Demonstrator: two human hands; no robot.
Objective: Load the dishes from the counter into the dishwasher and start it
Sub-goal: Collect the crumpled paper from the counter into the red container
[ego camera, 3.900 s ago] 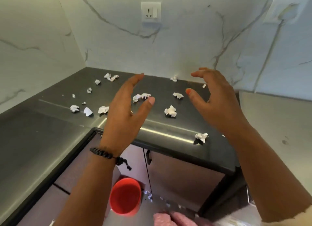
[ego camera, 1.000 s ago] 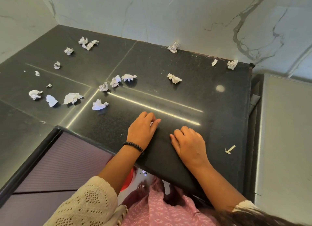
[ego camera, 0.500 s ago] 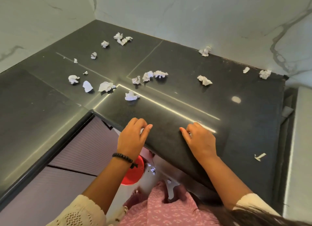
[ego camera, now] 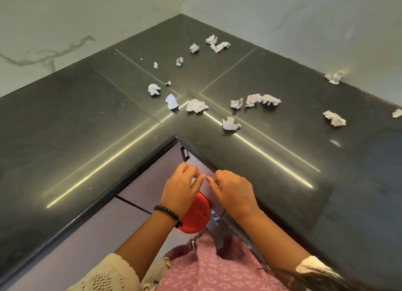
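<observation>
Several crumpled white paper scraps point(ego camera: 196, 105) lie scattered on the dark L-shaped counter point(ego camera: 87, 125). My left hand point(ego camera: 181, 188) is off the counter's inner corner, above a red bin point(ego camera: 195, 214) on the floor, its fingers curled round a small white paper scrap point(ego camera: 193, 180). My right hand point(ego camera: 233, 190) is beside it, fingers curled, with a bit of white paper showing in its grip. No dishes and no dishwasher are in view.
Marble walls close the counter's far sides. Ribbed lilac cabinet fronts point(ego camera: 139, 182) run under the counter edge. More paper scraps lie at the back corner point(ego camera: 214, 43) and along the right wall point(ego camera: 335, 77).
Both hands have left the counter top and drawn back together over the red bin, each with paper in it. The view has swung left toward the corner.
</observation>
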